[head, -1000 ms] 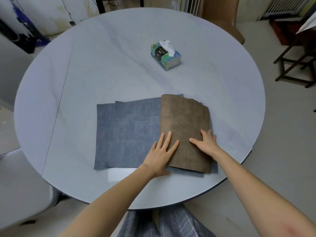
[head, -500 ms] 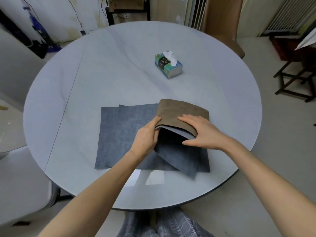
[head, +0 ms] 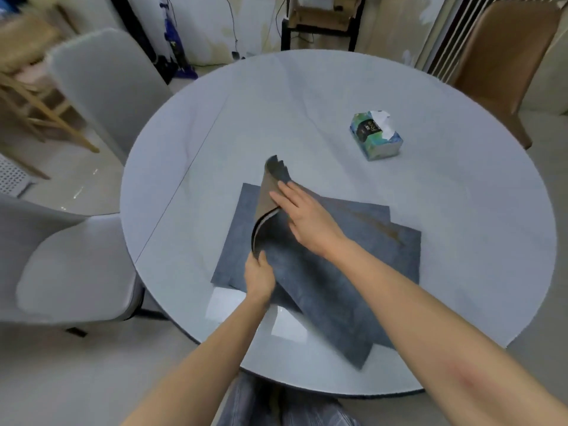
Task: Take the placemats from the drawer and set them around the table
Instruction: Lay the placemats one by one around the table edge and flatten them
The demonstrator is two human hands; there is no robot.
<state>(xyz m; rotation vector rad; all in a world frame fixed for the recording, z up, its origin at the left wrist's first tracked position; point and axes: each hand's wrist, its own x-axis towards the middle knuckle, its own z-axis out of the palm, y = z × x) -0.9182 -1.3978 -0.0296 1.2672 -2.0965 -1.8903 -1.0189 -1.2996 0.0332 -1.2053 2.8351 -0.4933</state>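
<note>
A: Where are the placemats right now?

B: On the round pale grey counter (head: 215,124), bunched on the near side. A few flat blue-grey woven placemats (head: 368,241) lie overlapped and skewed, and a small bundle with a brown backing (head: 265,195) is lifted and curled upward over them.

A: And the hands?

B: The left hand (head: 261,275) is closed, pinching the lower edge of the raised bundle (head: 273,170). The right hand (head: 304,216) is open, fingers spread flat against the blue face of that bundle, gripping nothing.

A: What could go wrong from here?

B: I'd say the sheets may not separate cleanly. The pinch seems to take in more than one layer, so two mats could travel to one seat. The nearest mat's corner (head: 359,361) already sits close to the counter edge, and it looks to me as if a drag on the pile could slide it onto the floor.

A: Anything else in the way?

B: The green and white tissue box (head: 376,135) stands well apart, on the far right. The pale grey chair (head: 76,265) to the left is just beside the counter; a mat swung wide might catch it.
</note>
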